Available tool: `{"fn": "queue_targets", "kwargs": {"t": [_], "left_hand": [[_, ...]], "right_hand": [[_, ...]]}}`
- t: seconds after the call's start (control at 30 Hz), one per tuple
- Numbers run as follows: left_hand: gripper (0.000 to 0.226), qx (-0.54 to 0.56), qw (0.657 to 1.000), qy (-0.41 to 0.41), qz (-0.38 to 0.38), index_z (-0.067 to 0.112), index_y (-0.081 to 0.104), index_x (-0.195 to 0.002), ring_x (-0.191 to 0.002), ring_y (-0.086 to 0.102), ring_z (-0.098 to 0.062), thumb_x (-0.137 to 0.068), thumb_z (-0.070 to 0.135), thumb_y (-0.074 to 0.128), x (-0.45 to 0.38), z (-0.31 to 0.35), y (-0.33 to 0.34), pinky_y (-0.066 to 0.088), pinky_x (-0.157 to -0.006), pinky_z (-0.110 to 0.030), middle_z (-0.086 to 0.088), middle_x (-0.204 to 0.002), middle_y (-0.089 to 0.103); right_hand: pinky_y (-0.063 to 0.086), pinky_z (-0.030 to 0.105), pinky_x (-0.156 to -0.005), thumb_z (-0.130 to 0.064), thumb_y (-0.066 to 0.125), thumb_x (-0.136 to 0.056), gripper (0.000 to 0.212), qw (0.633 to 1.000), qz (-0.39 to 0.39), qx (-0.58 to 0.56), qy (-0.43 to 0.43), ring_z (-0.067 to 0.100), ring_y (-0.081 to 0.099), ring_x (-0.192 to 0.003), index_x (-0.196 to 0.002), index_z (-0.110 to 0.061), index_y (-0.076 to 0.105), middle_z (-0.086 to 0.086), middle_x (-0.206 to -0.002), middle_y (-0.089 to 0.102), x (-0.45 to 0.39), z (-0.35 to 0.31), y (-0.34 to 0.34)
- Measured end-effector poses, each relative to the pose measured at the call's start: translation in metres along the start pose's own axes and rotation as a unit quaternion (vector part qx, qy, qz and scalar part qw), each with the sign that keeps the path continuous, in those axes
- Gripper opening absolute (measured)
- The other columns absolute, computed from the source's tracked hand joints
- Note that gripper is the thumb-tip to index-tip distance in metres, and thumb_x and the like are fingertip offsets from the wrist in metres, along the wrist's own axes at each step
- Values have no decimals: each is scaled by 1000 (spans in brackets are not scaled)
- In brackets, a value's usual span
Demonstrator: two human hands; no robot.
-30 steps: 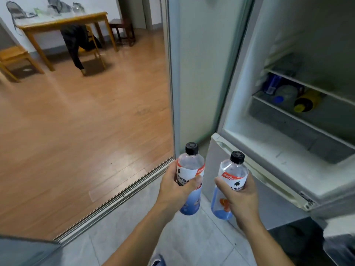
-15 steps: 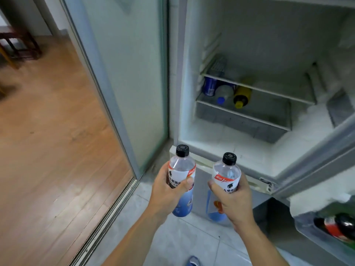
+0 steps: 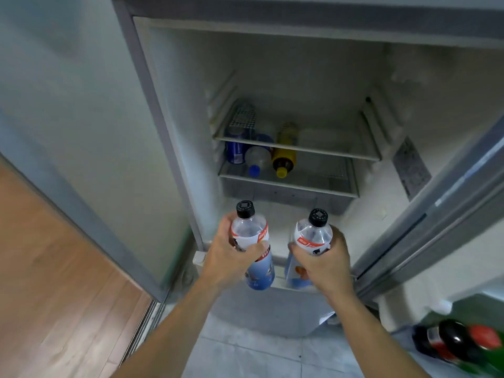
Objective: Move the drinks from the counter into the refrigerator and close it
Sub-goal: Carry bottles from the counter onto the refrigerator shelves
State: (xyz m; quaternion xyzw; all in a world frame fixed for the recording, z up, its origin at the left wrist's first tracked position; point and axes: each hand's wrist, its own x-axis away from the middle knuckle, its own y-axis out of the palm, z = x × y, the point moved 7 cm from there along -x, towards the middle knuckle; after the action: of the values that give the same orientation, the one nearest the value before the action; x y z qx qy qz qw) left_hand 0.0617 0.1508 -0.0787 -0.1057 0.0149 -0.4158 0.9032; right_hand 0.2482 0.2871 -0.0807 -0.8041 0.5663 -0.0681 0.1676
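We hold one drink in each grip: our left hand (image 3: 231, 264) wraps the left bottle (image 3: 252, 249) round its label, and our right hand (image 3: 323, 264) wraps the right bottle (image 3: 309, 251) the same way. Both bottles stand nearly upright, black caps tipped toward twelve o'clock, just in front of the open refrigerator (image 3: 272, 66).

The wire shelf (image 3: 313, 184) lies at twelve o'clock from both grips, above and behind them. On its left part a blue can (image 3: 235, 151), a blue-capped bottle (image 3: 256, 162) and a yellow bottle (image 3: 284, 156) already lie, so the free stretch is toward one o'clock. We judge the right hand better placed for that gap. The long axes point up, so the bottles likely need laying down, caps toward us. The door (image 3: 436, 227) stands open at three o'clock, with dark bottles (image 3: 452, 342) in its rack.
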Motion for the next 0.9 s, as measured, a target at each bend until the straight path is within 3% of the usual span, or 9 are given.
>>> {"fn": "queue_targets", "kwargs": {"t": [0.1, 0.2, 0.27, 0.37, 0.43, 0.53, 0.63, 0.8, 0.9], "left_hand": [[75, -49, 999, 1, -21, 45, 47, -119, -102, 66, -11, -53, 52, 81, -43, 4, 6, 59, -86, -35, 17, -108, 67], [73, -98, 995, -5, -26, 48, 44, -115, -99, 64, -9, -53, 52, 82, -79, -4, 9, 57, -87, -34, 20, -106, 64], [71, -120, 992, -12, -33, 50, 43, -112, -97, 64, -9, -52, 52, 82, -96, -13, 8, 57, -85, -33, 20, -104, 63], [74, -128, 989, -44, -64, 39, 49, -116, -98, 66, -17, -51, 49, 83, -117, -31, 8, 57, -88, -41, 10, -106, 68], [73, -126, 987, -61, -75, 33, 53, -115, -99, 67, -20, -51, 50, 82, -125, -39, 9, 57, -89, -43, 6, -106, 68], [73, -114, 986, -87, -82, 32, 56, -116, -103, 65, -20, -52, 58, 78, -128, -46, 9, 56, -92, -42, 4, -109, 68], [67, -82, 987, -110, -86, 27, 58, -121, -110, 63, -22, -64, 47, 86, -131, -53, 9, 53, -98, -44, 1, -116, 67], [67, -140, 977, -101, -124, 26, 59, -119, -105, 64, -18, -62, 49, 84, -134, -49, 7, 55, -93, -38, 3, -112, 68], [57, -256, 949, -57, -173, 34, 51, -107, -94, 63, -17, -61, 60, 73, -136, -25, 8, 52, -76, -29, 12, -94, 63]], "right_hand": [[48, 14, -68, -51, 82, -51, 60, 999, 10, 27, 23, -1, 64, -86, -104, -42, 54, -19, -97, 67, -29, 7, 4], [42, 4, -50, -45, 87, -56, 66, 996, 30, 48, 68, -9, 61, -77, -110, -44, 49, -22, -94, 65, -47, 15, 10], [44, 10, -54, -39, 89, -60, 73, 994, 44, 64, 79, -6, 62, -76, -115, -45, 42, -21, -97, 63, -55, 19, 16], [45, 23, -63, -41, 87, -64, 65, 989, 50, 94, 105, 1, 59, -77, -108, -45, 40, -17, -98, 59, -65, 23, 30], [44, 24, -64, -41, 87, -65, 61, 986, 53, 98, 126, -1, 54, -74, -105, -43, 41, -14, -98, 58, -72, 26, 39], [50, 29, -73, -40, 88, -65, 62, 985, 69, 82, 138, 8, 58, -82, -107, -40, 42, -20, -91, 55, -76, 26, 48], [50, 30, -76, -43, 88, -65, 58, 984, 79, 84, 136, 13, 59, -89, -105, -37, 46, -16, -93, 55, -76, 25, 55], [43, 22, -61, -64, 79, -67, 52, 979, 7, 184, 85, 4, 55, -76, -96, -36, 46, -23, -83, 53, -81, 6, 65], [49, 28, -61, -74, 58, -78, 52, 952, -48, 293, 71, 18, 62, -78, -91, -24, 50, -7, -80, 61, -89, -10, 73]]}}
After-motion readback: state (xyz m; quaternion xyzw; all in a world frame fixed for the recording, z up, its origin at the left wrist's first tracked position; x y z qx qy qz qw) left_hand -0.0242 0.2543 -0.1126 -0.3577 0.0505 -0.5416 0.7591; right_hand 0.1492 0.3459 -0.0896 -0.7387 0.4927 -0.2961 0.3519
